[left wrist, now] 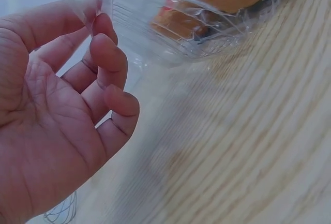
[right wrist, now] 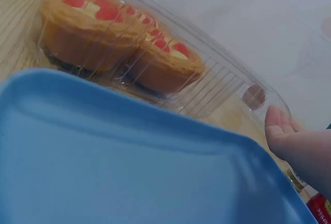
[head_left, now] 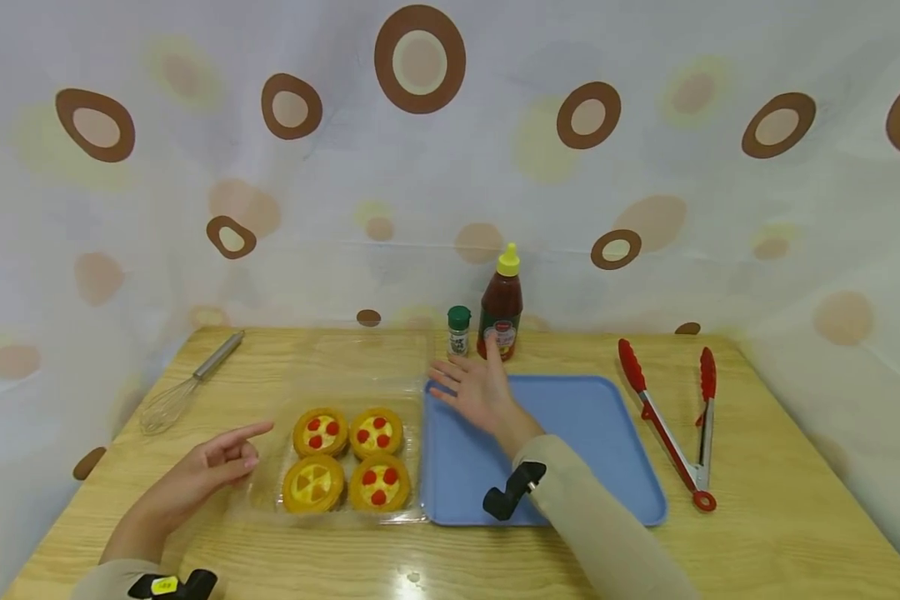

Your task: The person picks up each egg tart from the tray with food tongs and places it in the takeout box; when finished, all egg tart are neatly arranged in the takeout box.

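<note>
A clear plastic clamshell box (head_left: 266,492) lies with its lid (head_left: 360,350) folded back, holding several egg-tart-like pastries (head_left: 376,432). Most carry red pieces; the front left one (head_left: 313,484) has yellow wedges. My left hand (head_left: 198,479) is at the box's left side, index finger extended and the others loosely bent. In the left wrist view, a fingertip meets the clear rim (left wrist: 77,1); whether it presses there is unclear. Above the back left corner of a blue tray (head_left: 570,442), my right hand (head_left: 480,396) has its fingers spread, near the lid's right edge, holding nothing.
A whisk (head_left: 192,385) lies at the far left. Behind the tray stand a green-capped shaker (head_left: 458,329) and a red sauce bottle (head_left: 501,304) with a yellow cap. Red-tipped tongs (head_left: 675,425) lie spread at the right. A patterned curtain (head_left: 450,167) hangs behind the table.
</note>
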`<state>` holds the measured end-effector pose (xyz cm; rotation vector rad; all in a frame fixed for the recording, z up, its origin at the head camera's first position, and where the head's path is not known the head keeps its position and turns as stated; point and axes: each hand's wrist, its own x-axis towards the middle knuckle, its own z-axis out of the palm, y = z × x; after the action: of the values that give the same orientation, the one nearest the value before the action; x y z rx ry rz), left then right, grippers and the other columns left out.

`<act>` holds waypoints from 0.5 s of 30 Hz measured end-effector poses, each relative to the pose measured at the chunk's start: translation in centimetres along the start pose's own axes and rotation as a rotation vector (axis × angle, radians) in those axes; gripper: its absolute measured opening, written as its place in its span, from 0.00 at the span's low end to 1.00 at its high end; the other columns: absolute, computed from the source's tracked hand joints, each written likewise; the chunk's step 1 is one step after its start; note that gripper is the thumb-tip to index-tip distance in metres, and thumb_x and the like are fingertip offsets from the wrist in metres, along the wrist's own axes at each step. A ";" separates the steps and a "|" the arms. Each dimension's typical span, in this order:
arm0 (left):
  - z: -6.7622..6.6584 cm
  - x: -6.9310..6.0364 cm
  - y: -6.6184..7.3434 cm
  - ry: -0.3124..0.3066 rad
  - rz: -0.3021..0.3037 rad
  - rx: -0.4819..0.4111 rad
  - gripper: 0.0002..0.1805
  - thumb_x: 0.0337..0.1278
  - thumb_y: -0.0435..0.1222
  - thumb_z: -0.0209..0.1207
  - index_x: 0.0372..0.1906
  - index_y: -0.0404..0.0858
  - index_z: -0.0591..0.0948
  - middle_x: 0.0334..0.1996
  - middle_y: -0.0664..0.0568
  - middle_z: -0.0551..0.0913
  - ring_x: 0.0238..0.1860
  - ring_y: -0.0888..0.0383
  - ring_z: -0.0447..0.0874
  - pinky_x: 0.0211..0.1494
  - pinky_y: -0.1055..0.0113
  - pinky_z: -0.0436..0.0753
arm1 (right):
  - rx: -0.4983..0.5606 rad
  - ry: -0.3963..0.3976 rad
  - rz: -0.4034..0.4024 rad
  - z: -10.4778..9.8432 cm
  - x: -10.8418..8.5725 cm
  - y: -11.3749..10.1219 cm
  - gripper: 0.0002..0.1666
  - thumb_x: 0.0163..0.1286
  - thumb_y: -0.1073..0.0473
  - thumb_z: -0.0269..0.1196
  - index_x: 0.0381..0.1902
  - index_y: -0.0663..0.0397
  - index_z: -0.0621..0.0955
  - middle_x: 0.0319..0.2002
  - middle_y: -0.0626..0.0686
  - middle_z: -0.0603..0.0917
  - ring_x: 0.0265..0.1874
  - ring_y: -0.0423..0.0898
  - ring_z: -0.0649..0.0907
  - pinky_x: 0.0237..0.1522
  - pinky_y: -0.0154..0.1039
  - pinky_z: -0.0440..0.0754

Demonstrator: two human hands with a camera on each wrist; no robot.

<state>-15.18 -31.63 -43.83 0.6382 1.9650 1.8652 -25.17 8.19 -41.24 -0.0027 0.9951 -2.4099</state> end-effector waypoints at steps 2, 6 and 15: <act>-0.1 -0.3 0.2 -0.025 0.010 -0.006 0.25 0.73 0.27 0.39 0.72 0.32 0.56 0.34 0.59 0.73 0.29 0.54 0.65 0.33 0.60 0.69 | 0.000 0.007 0.003 0.2 0.1 0.1 0.58 0.65 0.22 0.30 0.74 0.61 0.36 0.73 0.64 0.46 0.72 0.57 0.52 0.70 0.51 0.51; -0.3 -0.5 0.8 -0.119 0.025 -0.089 0.25 0.76 0.31 0.27 0.73 0.35 0.54 0.36 0.57 0.74 0.31 0.51 0.64 0.36 0.57 0.68 | 0.016 0.012 0.002 0.6 -0.1 0.0 0.58 0.65 0.22 0.30 0.75 0.60 0.37 0.73 0.63 0.47 0.71 0.57 0.54 0.70 0.51 0.52; -0.8 -0.6 1.3 -0.244 0.009 -0.272 0.34 0.71 0.45 0.09 0.76 0.43 0.48 0.42 0.52 0.75 0.37 0.55 0.71 0.47 0.61 0.72 | -0.085 -0.019 -0.064 1.8 -0.7 -0.4 0.57 0.64 0.21 0.30 0.74 0.58 0.50 0.71 0.62 0.55 0.68 0.57 0.58 0.68 0.55 0.49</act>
<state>-15.04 -32.61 -42.49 0.7510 1.5260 1.9127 -24.43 7.56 -39.55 -0.0891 1.1042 -2.4183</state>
